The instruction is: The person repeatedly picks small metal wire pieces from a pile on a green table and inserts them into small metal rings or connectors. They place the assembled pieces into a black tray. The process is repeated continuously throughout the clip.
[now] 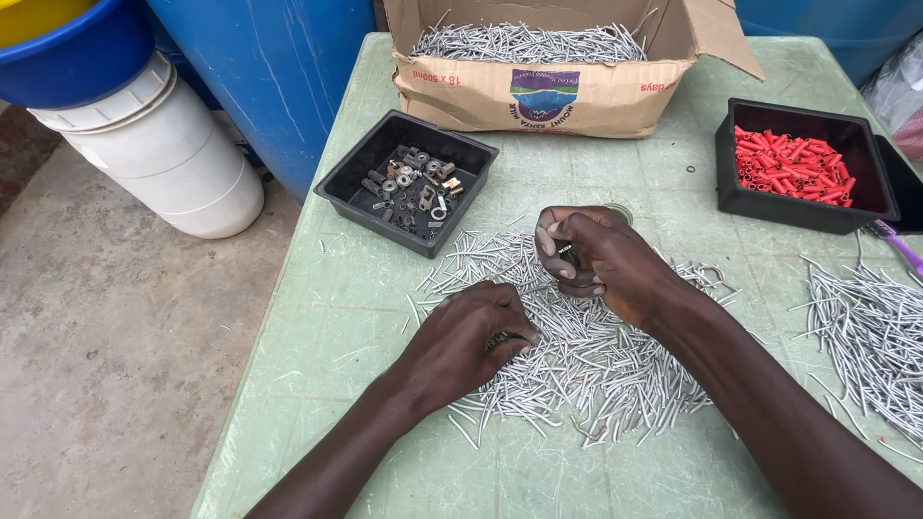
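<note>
A loose heap of short silvery metal pins [577, 356] lies spread in the middle of a pale green table [336, 298]. My left hand [466, 336] rests on the heap's left side, fingers curled down and pinching at pins. My right hand [601, 255] hovers just above the heap's far edge, fingers closed around a small dark metal piece; its exact shape is hidden. A black tray [361, 187] with small grey metal fittings [413, 183] sits beyond my left hand.
An open cardboard box [538, 96] full of pins stands at the table's far edge. A black tray [731, 163] of red sleeves [793, 168] is at the right, another pin heap [870, 332] below it. Blue drums [279, 67] and a white bucket [163, 154] stand left.
</note>
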